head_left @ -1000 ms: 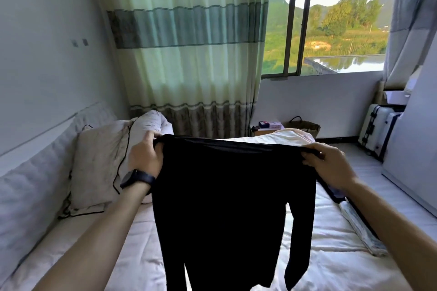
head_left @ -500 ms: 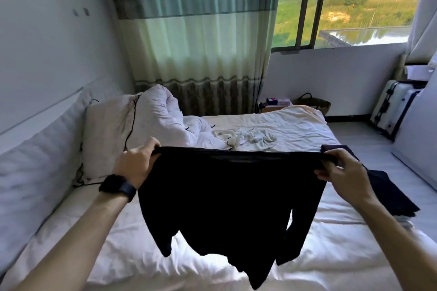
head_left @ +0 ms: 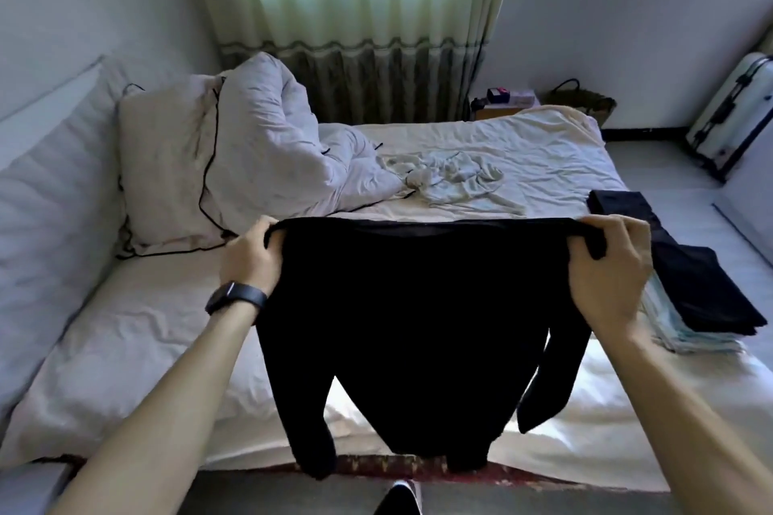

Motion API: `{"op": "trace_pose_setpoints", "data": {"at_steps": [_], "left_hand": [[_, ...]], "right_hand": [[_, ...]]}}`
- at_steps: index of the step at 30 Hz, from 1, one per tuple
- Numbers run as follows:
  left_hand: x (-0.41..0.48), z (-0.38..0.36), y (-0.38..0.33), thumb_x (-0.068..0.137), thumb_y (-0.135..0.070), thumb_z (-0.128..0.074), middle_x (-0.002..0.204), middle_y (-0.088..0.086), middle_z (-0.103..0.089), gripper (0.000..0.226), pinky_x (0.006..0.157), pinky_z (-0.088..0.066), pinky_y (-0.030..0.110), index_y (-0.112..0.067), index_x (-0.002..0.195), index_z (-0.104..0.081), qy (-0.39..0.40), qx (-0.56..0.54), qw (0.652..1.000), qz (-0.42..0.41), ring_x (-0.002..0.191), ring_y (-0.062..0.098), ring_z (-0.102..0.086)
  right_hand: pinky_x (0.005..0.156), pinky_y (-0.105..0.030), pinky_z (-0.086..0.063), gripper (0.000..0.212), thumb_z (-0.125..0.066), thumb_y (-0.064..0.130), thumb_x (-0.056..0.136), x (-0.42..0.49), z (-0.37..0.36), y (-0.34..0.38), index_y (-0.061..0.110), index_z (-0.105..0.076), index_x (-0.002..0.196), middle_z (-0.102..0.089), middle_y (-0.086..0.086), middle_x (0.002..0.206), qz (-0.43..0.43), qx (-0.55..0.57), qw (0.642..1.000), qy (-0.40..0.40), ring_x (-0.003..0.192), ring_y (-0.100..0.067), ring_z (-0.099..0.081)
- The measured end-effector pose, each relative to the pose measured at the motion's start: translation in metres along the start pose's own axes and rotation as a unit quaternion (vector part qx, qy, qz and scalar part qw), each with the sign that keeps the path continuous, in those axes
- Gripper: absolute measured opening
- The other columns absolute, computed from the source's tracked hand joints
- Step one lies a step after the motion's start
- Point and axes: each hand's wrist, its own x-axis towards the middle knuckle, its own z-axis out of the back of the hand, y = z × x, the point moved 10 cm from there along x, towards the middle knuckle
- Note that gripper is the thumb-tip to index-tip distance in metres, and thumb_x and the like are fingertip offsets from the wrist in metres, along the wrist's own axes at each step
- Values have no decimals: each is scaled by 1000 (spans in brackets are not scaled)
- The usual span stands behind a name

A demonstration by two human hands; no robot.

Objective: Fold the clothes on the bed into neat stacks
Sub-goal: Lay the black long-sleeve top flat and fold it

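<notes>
Two hands are in view, well apart. The left hand [head_left: 251, 259] and the right hand [head_left: 606, 272] each grip one upper corner of a single black long-sleeved top [head_left: 410, 326], with the fingers curled over the bunched cloth. The top hangs flat and stretched between them, above the near part of the bed with the wrinkled white sheet [head_left: 138, 347], and its two sleeves hang down, one at each side. The cloth is soft and matte, and so evenly dark that seams and neckline are hard to make out. On the left wrist there is one black band watch [head_left: 236, 297]. Farther on the sheet lies one crumpled pale garment [head_left: 451, 180], thin and twisted; I cannot tell what kind it is. At the right edge of the bed there is one stack: a folded dark garment [head_left: 686, 263] lies on top of folded pale blue-white cloths [head_left: 690, 337], whose number I cannot count. By the wall lie one cream pillow with black piping [head_left: 167, 167] and one puffy white duvet [head_left: 284, 130], touching each other. One white hard suitcase [head_left: 732, 113] stands on the floor and is cut off by the picture's edge. The lower hem of the top hides part of the bed's near edge.
</notes>
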Motion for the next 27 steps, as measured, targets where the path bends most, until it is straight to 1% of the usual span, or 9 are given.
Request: {"op": "trace_pose_setpoints", "data": {"at_steps": [3,6,10,13,16,20,22,25,27], "left_hand": [[47,-31,-11,98,-48,-49,92,16,-71,36,61,-44,41,-17,103,-68,60,107,986,-109,83,43,-66],[110,-79,-11,100,-49,-49,97,14,-71,34,66,-50,45,-19,106,-65,94,157,972,-146,84,45,-66],[204,-185,2,103,-47,-42,105,19,-68,38,76,-48,45,-17,117,-61,161,207,957,-122,94,46,-66],[247,-280,25,103,-27,-43,123,18,-59,31,88,-47,47,-18,132,-52,197,231,951,-64,109,43,-59],[237,-370,52,98,-27,-51,140,10,-44,45,98,-38,48,-26,141,-40,231,248,941,-18,125,37,-45],[123,-472,90,96,-31,-51,149,5,-37,55,103,-36,46,-30,149,-33,361,211,908,-3,131,31,-42],[42,-487,116,96,-31,-53,151,3,-35,55,104,-39,44,-30,148,-35,394,163,902,63,132,29,-42],[-59,-461,170,94,-22,-57,149,8,-35,50,100,-43,48,-21,142,-43,292,93,905,296,126,34,-46],[-127,-439,210,98,-23,-52,146,15,-38,42,96,-43,51,-16,139,-42,234,66,851,466,123,40,-46]], "right_hand": [[93,-5,-28,21,-70,-5,84,24,-44,-24,-1,-71,104,-57,-26,112,-10,-34,999,40,102,-29,-54],[93,-8,-30,20,-72,-2,85,51,-112,-53,2,-73,105,-59,-22,109,-34,-62,991,111,102,-35,-57],[93,-33,-41,21,-69,3,89,92,-237,-94,4,-72,110,-58,-21,113,-92,-89,974,189,105,-39,-59],[105,-33,-35,40,-62,9,95,107,-345,-136,8,-60,135,-47,-21,144,-141,-120,935,302,131,-37,-49],[116,-35,-29,71,-60,15,96,77,-434,-185,26,-30,159,-10,-5,170,-171,-159,864,446,152,-28,-25],[116,-36,-31,64,-66,25,94,-29,-456,-244,20,-42,153,-37,-9,161,-230,-159,824,492,147,-25,-36],[111,-34,-35,63,-67,30,94,-112,-432,-271,15,-44,151,-47,-11,151,-300,-161,783,521,140,-26,-44],[104,-35,-41,71,-66,41,95,-222,-378,-310,13,-36,154,-45,-11,153,-430,-178,715,522,138,-26,-47],[105,-38,-41,77,-64,46,96,-277,-340,-329,11,-31,156,-41,-11,156,-491,-203,684,499,140,-27,-45]]}}
